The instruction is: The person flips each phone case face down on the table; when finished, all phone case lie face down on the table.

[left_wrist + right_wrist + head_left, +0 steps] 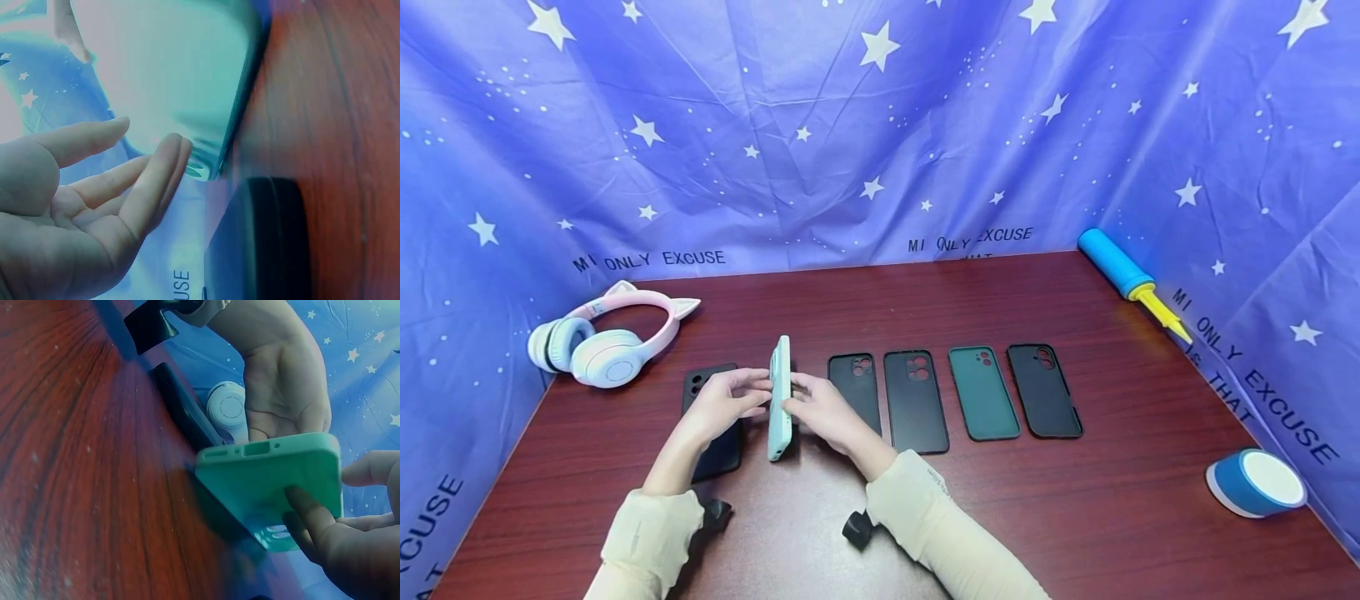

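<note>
A mint-green phone case (781, 417) stands on its long edge between my two hands. In the right wrist view, the near short end of the mint-green case (237, 481) shows its port openings. My right hand (835, 417) holds it from the right side, fingers (309, 512) lying against its face near the upper edge. On the other side is my left hand (722, 404), its fingers loosely extended, fingertips right at the case. Below the left hand a dark blue phone case (722, 450) lies partly hidden on the table.
Right of my hands lie a dark case (856, 383), a black case (917, 408), a green case (985, 396) and another black case (1045, 392). Cat-ear headphones (613, 358) sit left, a blue-yellow hand pump (1123, 275) back right, a blue-white round object (1255, 483) front right.
</note>
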Demonstrator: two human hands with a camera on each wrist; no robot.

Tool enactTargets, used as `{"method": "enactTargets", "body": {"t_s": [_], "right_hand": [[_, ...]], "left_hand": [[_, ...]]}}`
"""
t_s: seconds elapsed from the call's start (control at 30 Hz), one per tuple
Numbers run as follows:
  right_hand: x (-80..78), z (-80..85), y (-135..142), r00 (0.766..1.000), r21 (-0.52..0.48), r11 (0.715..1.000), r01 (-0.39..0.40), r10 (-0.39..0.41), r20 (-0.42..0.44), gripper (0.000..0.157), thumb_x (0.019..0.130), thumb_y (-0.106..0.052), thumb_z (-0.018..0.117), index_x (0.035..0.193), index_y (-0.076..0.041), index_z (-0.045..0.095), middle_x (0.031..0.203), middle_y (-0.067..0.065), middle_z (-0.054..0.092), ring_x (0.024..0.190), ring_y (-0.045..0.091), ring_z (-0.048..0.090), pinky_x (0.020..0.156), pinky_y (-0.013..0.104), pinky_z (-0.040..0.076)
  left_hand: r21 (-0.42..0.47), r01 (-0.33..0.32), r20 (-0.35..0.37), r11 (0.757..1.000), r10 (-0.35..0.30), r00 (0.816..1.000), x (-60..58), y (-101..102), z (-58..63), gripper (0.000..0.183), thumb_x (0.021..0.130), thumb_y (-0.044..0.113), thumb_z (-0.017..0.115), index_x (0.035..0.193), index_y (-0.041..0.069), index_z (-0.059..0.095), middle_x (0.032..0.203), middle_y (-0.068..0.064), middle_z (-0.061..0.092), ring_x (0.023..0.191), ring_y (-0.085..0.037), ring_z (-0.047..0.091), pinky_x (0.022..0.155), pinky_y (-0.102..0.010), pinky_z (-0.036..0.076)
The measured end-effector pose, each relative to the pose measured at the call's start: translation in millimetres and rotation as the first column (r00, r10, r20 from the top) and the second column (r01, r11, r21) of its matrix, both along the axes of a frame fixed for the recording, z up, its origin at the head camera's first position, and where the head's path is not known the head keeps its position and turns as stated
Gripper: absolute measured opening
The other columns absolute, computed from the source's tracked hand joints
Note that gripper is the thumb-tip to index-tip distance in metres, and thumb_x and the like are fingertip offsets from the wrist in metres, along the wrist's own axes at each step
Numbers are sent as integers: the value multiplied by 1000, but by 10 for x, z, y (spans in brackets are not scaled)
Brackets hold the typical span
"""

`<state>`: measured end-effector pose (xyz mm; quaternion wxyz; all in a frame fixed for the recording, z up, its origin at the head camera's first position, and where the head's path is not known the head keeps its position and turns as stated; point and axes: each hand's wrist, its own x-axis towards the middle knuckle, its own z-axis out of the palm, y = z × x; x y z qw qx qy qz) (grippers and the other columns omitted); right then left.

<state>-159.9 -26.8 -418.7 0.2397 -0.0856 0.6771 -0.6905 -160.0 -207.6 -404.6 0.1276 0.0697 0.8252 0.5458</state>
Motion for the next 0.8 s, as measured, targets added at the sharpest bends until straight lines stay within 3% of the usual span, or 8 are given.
{"method": "enactTargets", "body": {"t_s": [0.17,0.27,0.37,0.43,0.53,0.63,0.7,0.8], "right_hand": [[-28,-2,57,1000,0,1000,-30,30,3,52,94,0,47,145,7,37,135,26,55,115,33,63,90,39,57],[-53,0,101,998,35,998,-58,58,-2,52,94,0,46,145,6,37,126,23,62,92,20,70,76,29,59],[-79,-6,137,997,65,995,-71,72,-18,53,93,2,45,145,7,37,119,18,65,61,4,53,54,17,45],[-93,-13,152,997,79,994,-73,76,-29,54,92,4,44,145,7,36,118,19,64,54,4,37,49,16,32],[-105,-25,163,995,130,989,-66,74,-65,54,91,5,45,144,9,36,130,21,60,66,4,49,53,15,38],[-111,-35,166,988,247,968,-45,79,-130,53,92,1,49,144,7,39,136,21,57,98,13,64,72,21,52],[-109,-35,165,981,326,945,-26,87,-174,53,92,-1,53,143,5,41,137,19,57,115,21,63,87,29,55],[-101,-29,161,969,423,906,-4,108,-223,54,92,-3,58,143,2,43,136,15,58,122,26,60,101,37,51]], "left_hand": [[-49,-19,42,999,21,999,11,10,-14,45,95,3,56,133,-18,45,127,-36,55,108,-31,65,82,-33,59],[-96,-33,48,995,38,998,11,8,-27,44,94,4,58,130,-18,47,123,-35,58,105,-29,66,81,-33,60],[-154,-44,44,987,52,998,10,-3,-31,43,93,4,58,128,-18,49,118,-34,61,102,-29,67,79,-32,60],[-195,-49,40,980,58,997,11,-8,-30,42,93,5,59,128,-18,50,116,-34,62,100,-29,68,78,-33,60],[-258,-49,27,965,58,998,16,-12,-6,43,92,7,60,127,-17,51,115,-33,62,96,-29,69,77,-34,60],[-318,-54,12,946,61,998,20,-11,23,44,92,10,61,127,-16,52,115,-32,63,91,-27,71,77,-35,60],[-347,-57,8,936,64,998,23,-11,37,44,92,11,62,126,-15,53,115,-31,64,87,-25,71,76,-35,60],[-370,-62,16,927,73,997,25,-10,50,45,92,11,62,127,-15,53,116,-31,64,84,-23,72,75,-35,60]]}}
